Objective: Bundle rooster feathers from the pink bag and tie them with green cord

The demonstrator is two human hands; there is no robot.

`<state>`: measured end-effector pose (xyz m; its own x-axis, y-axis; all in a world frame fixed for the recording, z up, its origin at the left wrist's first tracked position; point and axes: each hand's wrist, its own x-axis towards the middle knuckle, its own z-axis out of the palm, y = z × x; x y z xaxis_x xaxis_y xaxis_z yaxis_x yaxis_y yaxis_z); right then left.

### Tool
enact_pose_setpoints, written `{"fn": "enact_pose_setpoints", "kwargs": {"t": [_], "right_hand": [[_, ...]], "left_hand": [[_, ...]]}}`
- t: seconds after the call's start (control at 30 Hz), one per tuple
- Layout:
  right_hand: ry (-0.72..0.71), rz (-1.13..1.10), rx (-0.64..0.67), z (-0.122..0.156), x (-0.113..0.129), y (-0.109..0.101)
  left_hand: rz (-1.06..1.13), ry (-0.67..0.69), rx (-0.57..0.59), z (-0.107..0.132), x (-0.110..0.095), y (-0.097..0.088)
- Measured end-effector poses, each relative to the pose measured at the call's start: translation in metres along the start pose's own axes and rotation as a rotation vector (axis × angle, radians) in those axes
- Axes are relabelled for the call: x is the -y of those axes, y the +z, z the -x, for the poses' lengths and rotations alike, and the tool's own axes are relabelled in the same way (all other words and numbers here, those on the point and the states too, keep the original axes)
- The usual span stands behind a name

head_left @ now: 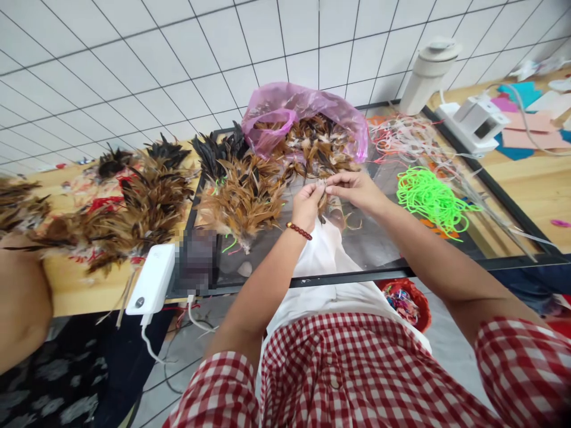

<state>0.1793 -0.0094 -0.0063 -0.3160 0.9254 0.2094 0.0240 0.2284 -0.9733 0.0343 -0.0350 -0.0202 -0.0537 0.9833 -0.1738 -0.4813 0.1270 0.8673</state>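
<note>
Above the glass-topped table, my left hand [307,202] is closed in a pinch, with small brown feathers [322,209] hanging below its fingertips. My right hand [354,187] meets it from the right, thumb and forefinger pinched together at the top of the feathers. What lies between the right fingertips is too small to make out. Just behind both hands, a pink plastic bag [307,98] lies open with loose brown feathers [321,139] in it. To the left of my left hand is a heap of brown and black feather bunches [250,190].
Bright green cord [430,199] and pale strings [401,137] lie at the right. A white bottle [428,74] and power strip [473,125] stand behind. At the left are a white power bank [151,279], more feather bunches [151,196] and another person's arm [22,297].
</note>
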Motion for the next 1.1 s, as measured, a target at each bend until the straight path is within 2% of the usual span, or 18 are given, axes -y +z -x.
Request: {"fn": "enact_pose_setpoints", "kwargs": {"t": [0.13,0.27,0.43,0.67,0.83,1.0,1.1], "right_hand": [[-0.04,0.014,-0.019,0.001,0.002,0.001],[-0.013,-0.019,0.003,0.001,0.003,-0.001],[-0.014,0.004,-0.1,0.001,0.007,-0.003],[0.003,0.084,-0.118,0.003,0.01,-0.001],[-0.033,0.06,-0.12,0.001,0.003,-0.001],[-0.013,0.001,-0.161,0.0,0.002,-0.001],[-0.022,-0.002,-0.122,0.001,0.004,-0.001]], "left_hand": [[-0.008,0.006,-0.027,0.001,-0.002,0.001],[0.004,0.009,-0.037,0.002,-0.002,0.003],[0.031,0.011,-0.069,0.002,-0.003,0.004],[-0.043,0.0,-0.038,0.006,-0.004,0.006],[-0.059,-0.031,-0.025,0.007,-0.003,0.006],[-0.057,0.0,0.009,0.009,-0.005,0.007],[-0.038,0.004,0.005,0.01,-0.005,0.008]]}}
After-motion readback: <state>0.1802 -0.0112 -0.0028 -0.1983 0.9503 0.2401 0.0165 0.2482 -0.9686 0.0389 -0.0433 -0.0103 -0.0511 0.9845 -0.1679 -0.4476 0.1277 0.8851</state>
